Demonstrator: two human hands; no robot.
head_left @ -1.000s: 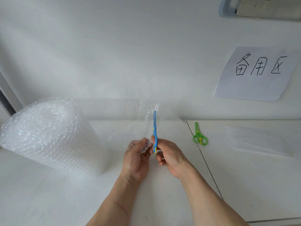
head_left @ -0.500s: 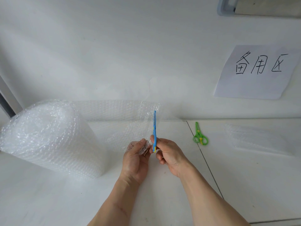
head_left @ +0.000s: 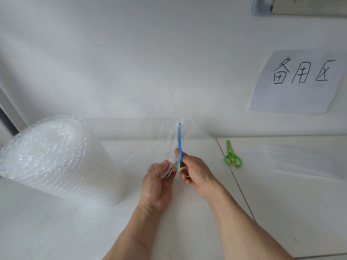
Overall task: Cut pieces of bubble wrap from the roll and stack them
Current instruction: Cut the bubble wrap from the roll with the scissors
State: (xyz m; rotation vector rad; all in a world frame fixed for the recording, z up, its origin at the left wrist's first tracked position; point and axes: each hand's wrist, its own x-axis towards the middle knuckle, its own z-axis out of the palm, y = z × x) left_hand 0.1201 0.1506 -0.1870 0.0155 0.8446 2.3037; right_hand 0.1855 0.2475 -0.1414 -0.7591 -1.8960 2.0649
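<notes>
You are at a plain workstation, the look of a packing or data-collection bench rather than a home. A bare white desk (head_left: pixel 187 231) meets a bare white wall (head_left: pixel 131 53) beyond your hands (head_left: pixel 157 186). Up and right of them, a handwritten paper sign (head_left: pixel 296 81) taped to the wall marks off an area. Spare green scissors (head_left: pixel 231 156) lie right of your hands, and a big bubble wrap roll (head_left: pixel 54 158) lies to their left.
</notes>
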